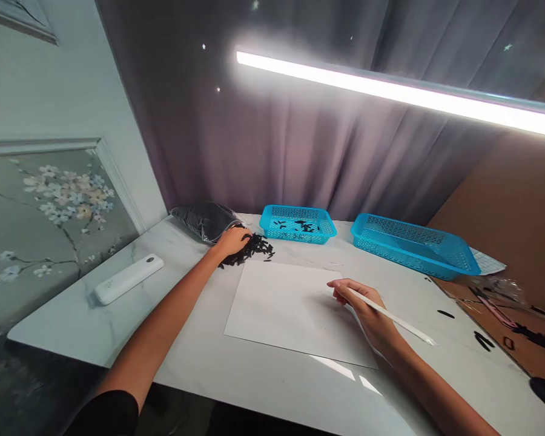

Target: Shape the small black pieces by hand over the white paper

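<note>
1. Head view: white bench (200, 357) with a faintly veined top; grey-purple curtain (263, 151) behind, lit tube lamp (390, 88) above.
2. Left hand (233, 240): at the far side of the bench, fingers bent down over the near heap, beside the mouth of the bag. Fingertips partly hidden; cannot tell whether they grip a piece.
3. Black pieces (257, 247): small, elongated, heaped loosely on the bench between the bag and the far left corner of the paper.
4. Bag (204, 221): clear plastic, lying on its side, dark contents.
5. Right hand (361, 300): over the right part of the paper, fingers drawn narrow, holding a slim white stick (397, 318) that slants back to the right.
6. Paper (281, 306): white sheet, flat on the bench, between both forearms.
7. Left basket (297, 240): blue, beyond the paper; some black pieces lie inside, mostly toward its right half.
8. Right basket (402, 258): blue, larger, apart from the first.
9. Right edge: pink-handled tool (495, 310) on brown board (481, 321).
10. Left side: white case (129, 278), flat on the bench.
</note>
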Tool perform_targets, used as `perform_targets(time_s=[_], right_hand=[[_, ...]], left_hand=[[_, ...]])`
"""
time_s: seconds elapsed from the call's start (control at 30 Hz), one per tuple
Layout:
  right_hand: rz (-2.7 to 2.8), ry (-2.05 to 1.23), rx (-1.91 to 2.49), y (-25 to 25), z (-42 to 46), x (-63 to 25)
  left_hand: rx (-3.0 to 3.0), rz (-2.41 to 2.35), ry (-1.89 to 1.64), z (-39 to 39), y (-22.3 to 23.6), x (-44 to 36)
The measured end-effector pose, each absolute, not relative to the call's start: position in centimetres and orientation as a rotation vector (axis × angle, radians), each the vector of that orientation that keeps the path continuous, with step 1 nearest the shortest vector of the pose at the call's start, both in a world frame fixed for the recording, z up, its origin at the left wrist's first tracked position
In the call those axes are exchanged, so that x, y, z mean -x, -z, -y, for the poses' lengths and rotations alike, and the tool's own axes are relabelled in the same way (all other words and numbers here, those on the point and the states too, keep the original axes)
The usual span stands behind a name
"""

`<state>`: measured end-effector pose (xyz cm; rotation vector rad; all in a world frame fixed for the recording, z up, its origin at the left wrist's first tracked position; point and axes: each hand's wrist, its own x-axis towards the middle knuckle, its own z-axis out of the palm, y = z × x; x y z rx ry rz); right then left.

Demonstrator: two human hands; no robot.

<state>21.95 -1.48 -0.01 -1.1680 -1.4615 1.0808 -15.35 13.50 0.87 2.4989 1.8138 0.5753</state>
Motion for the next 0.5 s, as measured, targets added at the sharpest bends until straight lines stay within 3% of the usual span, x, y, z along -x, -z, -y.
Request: perform_targets(time_s=[0.5], right_hand=[[1.363,-1.265,1.183,-0.3,1.5,-21.1]], left_hand=[[-2.408,-1.850,-0.713,-14.7,-0.5,15.1]])
